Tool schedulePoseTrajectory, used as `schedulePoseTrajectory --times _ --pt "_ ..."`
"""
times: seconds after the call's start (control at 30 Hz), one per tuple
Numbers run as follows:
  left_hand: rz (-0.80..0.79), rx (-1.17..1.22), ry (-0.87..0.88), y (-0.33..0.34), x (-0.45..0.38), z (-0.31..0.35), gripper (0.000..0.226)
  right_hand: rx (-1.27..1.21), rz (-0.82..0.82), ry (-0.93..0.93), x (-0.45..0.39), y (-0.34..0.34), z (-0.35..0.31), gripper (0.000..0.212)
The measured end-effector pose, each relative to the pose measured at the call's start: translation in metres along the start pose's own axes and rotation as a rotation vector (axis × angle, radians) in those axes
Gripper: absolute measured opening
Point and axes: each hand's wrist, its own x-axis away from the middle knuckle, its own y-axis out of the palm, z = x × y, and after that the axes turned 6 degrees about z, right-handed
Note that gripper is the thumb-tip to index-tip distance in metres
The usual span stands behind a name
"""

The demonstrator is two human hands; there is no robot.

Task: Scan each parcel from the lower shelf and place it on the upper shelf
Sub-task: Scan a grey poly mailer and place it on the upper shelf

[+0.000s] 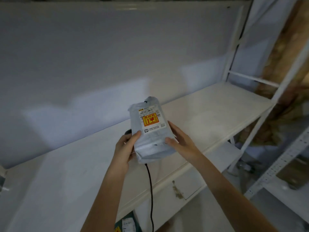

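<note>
A grey plastic parcel [151,131] with a white label and an orange-red fragile sticker is held upright over the white upper shelf [209,114]. My left hand [124,148] grips its left edge with the thumb on the front. My right hand [179,139] grips its right edge, thumb near the lower right corner. A dark object, probably the scanner [128,131], peeks out behind my left fingers. Its black cable [151,190] hangs down from under the parcel. Whether the parcel's base touches the shelf is hidden.
The white wall stands close behind the shelf. White frame posts [234,52] rise at the right end. A green parcel with a label [127,223] lies below the shelf's front edge. A second grey rack [275,164] stands at the far right.
</note>
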Motion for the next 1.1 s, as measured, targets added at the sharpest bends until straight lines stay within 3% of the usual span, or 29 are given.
schedulePoseTrajectory --times 0.1,0.27,0.37,0.57,0.7,0.8,0.93,1.03,1.1 --pt "-0.114 -0.023 0.027 0.049 0.016 0.004 0.023 0.04 0.191 -0.041 0.021 -0.041 -0.012 0.057" --pt "-0.382 -0.242 0.203 0.145 0.051 0.012 0.05 0.053 0.369 -0.143 0.063 -0.13 -0.039 0.033" --pt "-0.395 -0.355 0.36 0.209 0.075 0.013 0.053 0.068 0.461 -0.196 0.088 -0.186 -0.059 0.035" --pt "-0.424 -0.251 0.55 0.319 0.122 0.016 0.046 0.109 0.629 -0.284 0.123 -0.282 -0.098 0.037" --pt "-0.468 -0.194 0.64 0.378 0.148 0.025 0.022 0.157 0.716 -0.323 0.14 -0.334 -0.12 0.034" --pt "-0.526 -0.211 0.705 0.418 0.157 0.037 0.017 0.201 0.778 -0.35 0.146 -0.369 -0.138 0.028" --pt "-0.615 -0.185 0.677 0.466 0.156 0.054 0.011 0.259 0.817 -0.401 0.142 -0.41 -0.161 0.032" --pt "-0.662 -0.161 0.674 0.502 0.149 0.067 0.021 0.299 0.875 -0.457 0.132 -0.442 -0.169 0.027" --pt "-0.682 -0.114 0.681 0.521 0.146 0.077 0.019 0.312 0.911 -0.504 0.123 -0.46 -0.175 0.035"
